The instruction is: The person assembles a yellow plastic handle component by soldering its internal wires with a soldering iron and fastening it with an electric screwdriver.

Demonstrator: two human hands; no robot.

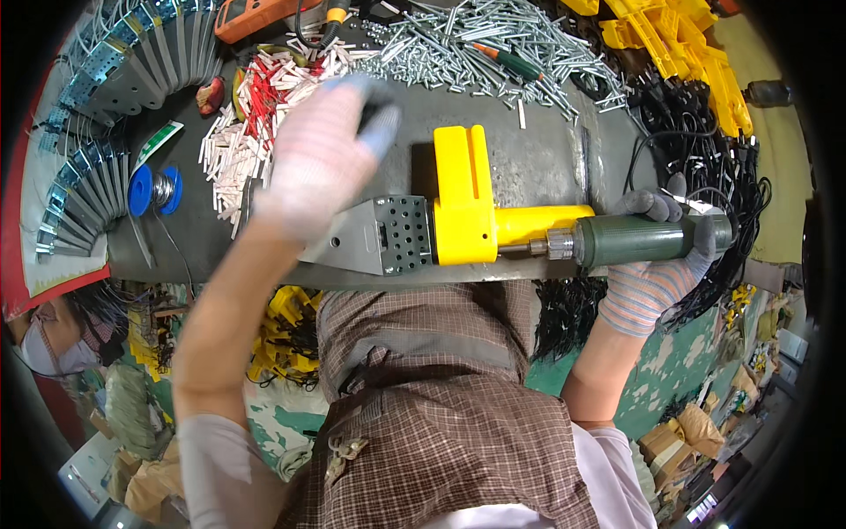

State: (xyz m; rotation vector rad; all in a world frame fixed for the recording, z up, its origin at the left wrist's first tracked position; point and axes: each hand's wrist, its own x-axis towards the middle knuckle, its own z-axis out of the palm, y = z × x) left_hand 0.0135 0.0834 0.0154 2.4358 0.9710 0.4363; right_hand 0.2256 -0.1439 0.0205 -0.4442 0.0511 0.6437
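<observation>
Two gloved hands are at work over one dark bench (542,163). The right hand (656,282), right of centre in the frame, is wrapped around one dark green power screwdriver (630,240), its fingers closed about the body. The tool lies nearly level, chuck toward the left, and its single bit reaches to one yellow plastic housing (465,198) in the middle of the frame. That housing, with one handle pointing right, sits near the bench's lower edge; against its left side stands one grey perforated metal piece (404,236). The left hand (322,159), left of centre, is above the bench near a heap of small white sticks (231,167); it is blurred, so I cannot tell whether its fingers hold anything.

Red pieces (263,99), too many to count, lie among the sticks. At the top of the frame spreads one large pile of screws (467,35), also past counting, with one green-and-orange screwdriver (515,63) on it. Upper left come one orange meter (251,18), one blue spool (141,191) of wire and two curved rows of metal parts (159,66). Upper right hold one stack of yellow parts (674,40) and one tangle of black cables (674,123).
</observation>
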